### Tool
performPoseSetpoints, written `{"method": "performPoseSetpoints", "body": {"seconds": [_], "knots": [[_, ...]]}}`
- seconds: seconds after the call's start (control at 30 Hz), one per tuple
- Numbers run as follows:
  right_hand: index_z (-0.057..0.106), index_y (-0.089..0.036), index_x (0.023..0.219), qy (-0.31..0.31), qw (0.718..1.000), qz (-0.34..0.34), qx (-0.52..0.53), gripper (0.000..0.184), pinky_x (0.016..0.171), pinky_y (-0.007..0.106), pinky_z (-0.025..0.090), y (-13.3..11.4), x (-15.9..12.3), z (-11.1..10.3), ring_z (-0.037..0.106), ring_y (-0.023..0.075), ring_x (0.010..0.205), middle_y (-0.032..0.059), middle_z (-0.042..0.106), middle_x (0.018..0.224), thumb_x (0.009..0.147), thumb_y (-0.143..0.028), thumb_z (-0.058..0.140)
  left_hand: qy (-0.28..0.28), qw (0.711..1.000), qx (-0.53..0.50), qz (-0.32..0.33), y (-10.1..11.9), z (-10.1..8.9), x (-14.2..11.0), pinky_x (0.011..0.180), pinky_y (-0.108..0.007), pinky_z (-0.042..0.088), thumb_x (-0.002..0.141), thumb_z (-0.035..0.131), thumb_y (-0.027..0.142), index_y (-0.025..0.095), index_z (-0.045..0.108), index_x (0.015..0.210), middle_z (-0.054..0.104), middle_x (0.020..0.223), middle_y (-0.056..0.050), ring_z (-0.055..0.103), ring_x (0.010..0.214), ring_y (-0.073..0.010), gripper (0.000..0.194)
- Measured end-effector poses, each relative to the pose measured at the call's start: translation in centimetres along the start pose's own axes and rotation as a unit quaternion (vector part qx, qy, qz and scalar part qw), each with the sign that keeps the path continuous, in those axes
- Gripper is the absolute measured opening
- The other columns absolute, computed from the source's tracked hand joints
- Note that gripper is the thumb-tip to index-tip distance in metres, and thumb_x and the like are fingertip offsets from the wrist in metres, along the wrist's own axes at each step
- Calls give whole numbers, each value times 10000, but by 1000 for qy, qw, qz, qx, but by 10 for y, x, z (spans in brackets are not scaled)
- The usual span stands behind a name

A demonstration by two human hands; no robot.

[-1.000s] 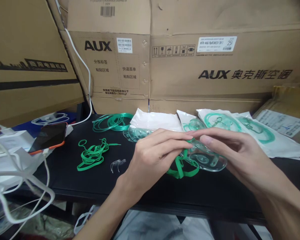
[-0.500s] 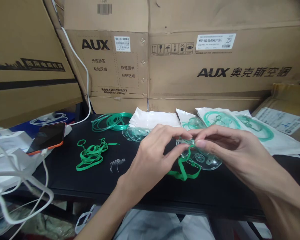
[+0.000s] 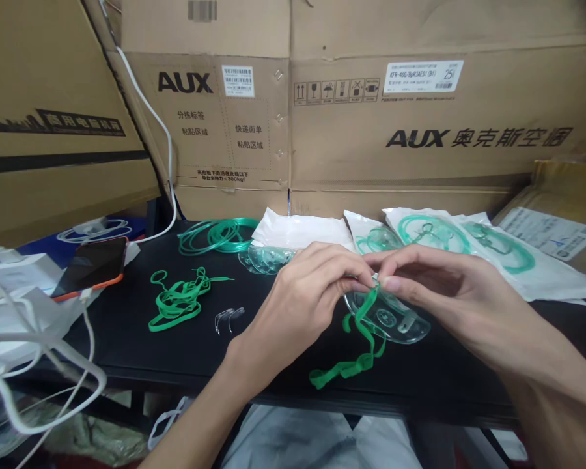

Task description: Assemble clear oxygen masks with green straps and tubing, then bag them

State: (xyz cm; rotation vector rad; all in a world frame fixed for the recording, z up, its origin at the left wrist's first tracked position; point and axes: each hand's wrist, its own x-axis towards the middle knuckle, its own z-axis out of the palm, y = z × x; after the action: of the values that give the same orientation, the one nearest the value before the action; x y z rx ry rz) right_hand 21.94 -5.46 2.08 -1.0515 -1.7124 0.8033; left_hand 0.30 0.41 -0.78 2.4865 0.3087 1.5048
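Cardboard (image 3: 215, 150), white packets (image 3: 303, 229) behind green strap (image 3: 359, 365)

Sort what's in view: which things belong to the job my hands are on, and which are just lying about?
Job: clear plastic mask, green strap; probably also tangled green straps, coiled green tubing, white packets, bent shiny strips.

Lying about, apparently: smartphone, white cables, AUX cardboard box.

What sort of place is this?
Probably a makeshift work corner, though the building itself can't be told: there's a flat black tabletop, tall brown cardboard printed "AUX" behind it, and coiled green plastic tubing.
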Motion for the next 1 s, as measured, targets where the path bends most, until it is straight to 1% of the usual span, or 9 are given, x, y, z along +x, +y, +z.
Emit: {"method": "performPoseSetpoints", "body": {"seconds": [0.1, 0.23, 0.37, 0.53, 0.63, 0.7, 0.8, 0.9, 1.0], "knots": [[790, -305, 911, 10, 1000, 1, -3, 101, 980, 296, 575, -1, 0, -3, 738, 229, 1121, -7, 805, 1212, 931, -397, 827, 8, 1000, 0, 8, 1, 0, 0, 1047, -327, 534, 1015, 659, 47, 130, 728, 996, 786, 1030, -52, 699, 1084, -162, 110], [766, -298, 875, 63, 997, -9, -39, 184, 966, 321, 591, -4, -1, -9, 731, 238, 1137, 8, 800, 1202, 937, -466, 809, 13, 1000, 13, 10, 2, 0, 0, 1029, -305, 543, 1011, 639, 10, 137, 734, 980, 804, 1005, -36, 692, 1089, -151, 161], [765, -289, 875, 116, 990, -13, -77, 216, 965, 321, 599, -4, -2, -16, 733, 236, 1141, 13, 807, 1173, 936, -493, 805, 6, 1000, 23, 19, 2, 1, -1, 1056, -335, 528, 1018, 629, 16, 162, 722, 968, 818, 1004, 3, 685, 1091, -154, 180], [774, -259, 902, 183, 980, -39, -63, 204, 897, 241, 639, 1, -3, -24, 749, 208, 1116, 29, 812, 1117, 934, -456, 817, -9, 999, 44, 26, 0, 0, -4, 1055, -361, 509, 1034, 621, 43, 179, 704, 965, 822, 1021, 27, 679, 1100, -163, 174], [766, -231, 891, 234, 969, -49, -53, 204, 910, 262, 660, 3, -1, -24, 750, 219, 1105, 46, 800, 1078, 936, -423, 816, -28, 997, 64, 24, -1, -1, -5, 1047, -372, 491, 1048, 608, 59, 185, 706, 969, 819, 1020, 29, 679, 1100, -171, 178], [769, -227, 904, 253, 965, -49, -57, 194, 902, 285, 671, 2, 0, -21, 750, 224, 1084, 49, 793, 1056, 940, -413, 810, -44, 996, 74, 16, -1, -1, -5, 1036, -372, 481, 1050, 612, 70, 190, 715, 986, 817, 1036, 31, 673, 1094, -173, 171], [779, -247, 935, 237, 966, -65, -82, 171, 862, 290, 669, -3, 0, -11, 745, 217, 1042, 40, 794, 1052, 959, -416, 786, -58, 995, 83, -5, 1, -2, -6, 1017, -353, 477, 1058, 616, 99, 190, 730, 1023, 815, 1054, 27, 661, 1050, -167, 150], [761, -273, 909, 189, 972, -86, -112, 150, 855, 320, 642, -8, -2, -2, 729, 241, 1080, 28, 792, 1060, 975, -408, 764, -70, 994, 68, -50, 4, -1, -5, 1030, -315, 479, 1053, 655, 168, 189, 745, 1095, 809, 1069, 21, 654, 1041, -156, 102], [745, -280, 898, 153, 978, -86, -113, 143, 884, 331, 606, -8, -2, 2, 714, 251, 1113, 22, 786, 1077, 977, -398, 760, -91, 990, 44, -100, 7, 0, -4, 1021, -296, 490, 1019, 694, 174, 185, 746, 1235, 803, 1118, 10, 662, 1072, -160, 222]]}}
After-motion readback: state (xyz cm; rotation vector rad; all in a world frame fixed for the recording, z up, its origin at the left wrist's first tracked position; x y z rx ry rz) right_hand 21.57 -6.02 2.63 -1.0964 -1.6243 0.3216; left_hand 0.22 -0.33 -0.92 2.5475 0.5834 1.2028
